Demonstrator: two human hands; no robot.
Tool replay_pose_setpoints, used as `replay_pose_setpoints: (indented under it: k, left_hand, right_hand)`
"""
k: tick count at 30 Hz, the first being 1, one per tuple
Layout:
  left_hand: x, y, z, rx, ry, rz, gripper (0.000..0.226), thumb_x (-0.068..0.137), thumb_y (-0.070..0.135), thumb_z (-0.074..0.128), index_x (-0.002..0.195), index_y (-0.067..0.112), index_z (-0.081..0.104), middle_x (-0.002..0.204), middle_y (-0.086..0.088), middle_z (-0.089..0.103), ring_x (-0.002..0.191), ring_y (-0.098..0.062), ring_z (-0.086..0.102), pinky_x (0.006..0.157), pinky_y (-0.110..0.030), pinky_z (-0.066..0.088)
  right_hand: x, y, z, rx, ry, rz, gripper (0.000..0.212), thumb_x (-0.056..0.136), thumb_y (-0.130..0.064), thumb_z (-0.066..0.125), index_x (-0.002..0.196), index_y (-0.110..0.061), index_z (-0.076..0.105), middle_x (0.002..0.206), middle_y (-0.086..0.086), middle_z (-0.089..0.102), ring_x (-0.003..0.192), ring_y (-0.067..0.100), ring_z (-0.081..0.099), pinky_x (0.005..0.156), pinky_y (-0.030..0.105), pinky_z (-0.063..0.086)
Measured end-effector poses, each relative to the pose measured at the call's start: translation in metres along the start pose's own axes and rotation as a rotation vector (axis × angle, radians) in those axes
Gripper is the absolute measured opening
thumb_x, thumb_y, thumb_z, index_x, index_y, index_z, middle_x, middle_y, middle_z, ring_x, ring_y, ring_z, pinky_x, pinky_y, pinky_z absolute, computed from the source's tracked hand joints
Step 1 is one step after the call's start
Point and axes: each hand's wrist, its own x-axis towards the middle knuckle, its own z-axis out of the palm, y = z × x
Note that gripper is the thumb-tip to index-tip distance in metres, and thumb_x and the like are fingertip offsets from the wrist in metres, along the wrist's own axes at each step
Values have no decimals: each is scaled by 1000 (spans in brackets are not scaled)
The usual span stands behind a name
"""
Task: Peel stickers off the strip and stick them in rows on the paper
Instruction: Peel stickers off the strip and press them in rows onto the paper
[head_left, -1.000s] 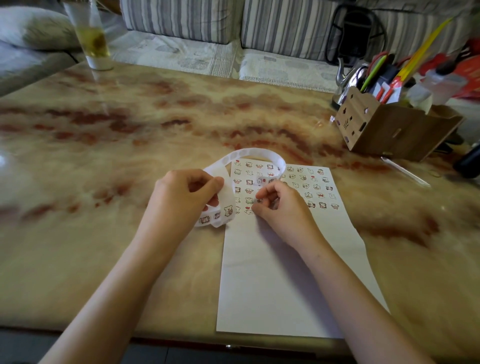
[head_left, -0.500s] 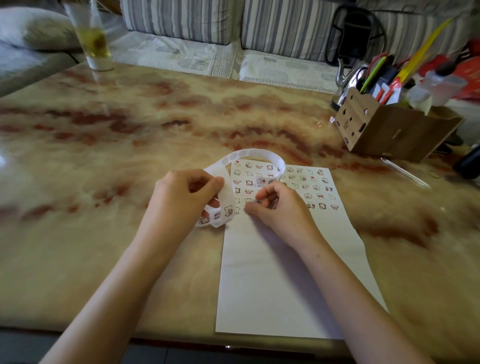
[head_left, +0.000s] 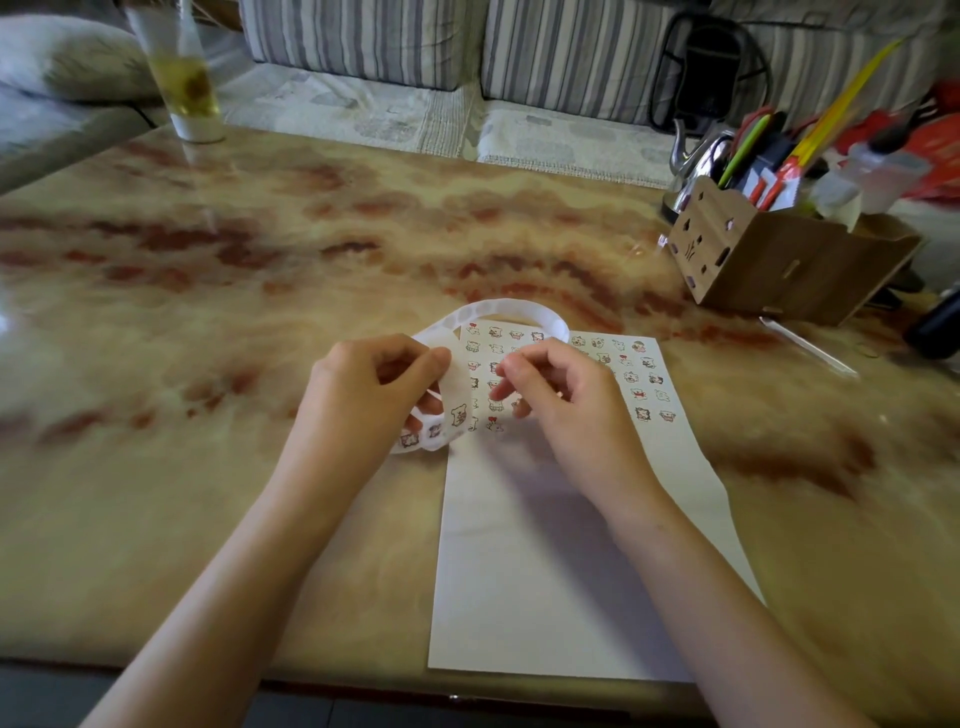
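So, middle of the frame: the person's left hand (head_left: 374, 395) has its fingers curled in, thumb and forefinger pinching the sticker strip (head_left: 509, 307). The strip is a white loop that arcs over the top edge of the paper (head_left: 545, 571) and curls back down under that hand, with a few little cartoon stickers showing on its low end. The right hand (head_left: 576, 410) hovers over the upper part of the paper, just right of the strip. Its fingers are curled, thumb and forefinger tips close together, but it's too blurry to say if a sticker sits between them. The paper lies flat on the marbled table (head_left: 208, 312), lower centre. Rows of stuck-on stickers (head_left: 639, 395) fill its top part, and the rest is plain white.

Containers: upper left, a tall clear glass (head_left: 182, 78) stands at the far table edge with a yellowish drink in it. On the right, a brown wooden organiser (head_left: 769, 260) with little cutouts is crammed with a green pen (head_left: 743, 150), a long yellow stick-like thing (head_left: 841, 104) and some red-handled bits. A clear plastic bottle (head_left: 878, 171) is there too, inside or behind, can't tell. A shiny metal kettle (head_left: 696, 150) sits right behind the organiser. A thin clear stick (head_left: 805, 343) lies on the table just in front of it.
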Motion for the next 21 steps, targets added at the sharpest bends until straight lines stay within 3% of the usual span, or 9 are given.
replay_pose_setpoints:
  k: [2, 5, 8, 16, 21]
  left_hand:
    - [0, 1, 0, -10, 8, 1, 18, 90, 20, 61, 76, 14, 71, 60, 0, 69, 41, 1, 55, 47, -6, 41]
    - [0, 2, 0, -31, 28, 3, 17, 90, 22, 62, 79, 14, 72, 61, 0, 70, 46, -2, 60, 46, -11, 45]
    - [1, 2, -1, -34, 30, 5, 17, 90, 25, 62, 83, 15, 74, 68, 0, 73, 57, -13, 68, 58, -24, 54]
    - [0, 3, -1, -62, 1, -10, 18, 91, 27, 60, 81, 20, 73, 71, -2, 73, 65, -19, 70, 67, -29, 57]
    - [1, 6, 1, -119, -48, -54, 34, 94, 34, 55, 76, 12, 73, 69, -5, 73, 60, -15, 69, 67, -35, 58]
  right_hand:
    - [-6, -11, 0, 95, -48, -50, 13, 94, -19, 58, 87, -12, 67, 80, 1, 72, 69, 0, 63, 61, 12, 44]
    - [-9, -14, 3, 135, -103, -53, 1, 87, -15, 68, 86, -15, 67, 80, -3, 72, 73, 4, 64, 67, 21, 49]
    - [-9, -13, 6, 150, -95, -52, 11, 81, -8, 73, 82, -18, 67, 78, -8, 70, 72, 4, 63, 68, 25, 50]
    - [-9, -14, 8, 245, -70, -10, 13, 80, -3, 72, 83, -15, 69, 75, -7, 69, 68, 6, 61, 63, 21, 52]
    - [-8, -13, 8, 269, -16, 0, 10, 83, -6, 70, 84, -16, 68, 73, -8, 67, 63, 10, 58, 63, 25, 51]
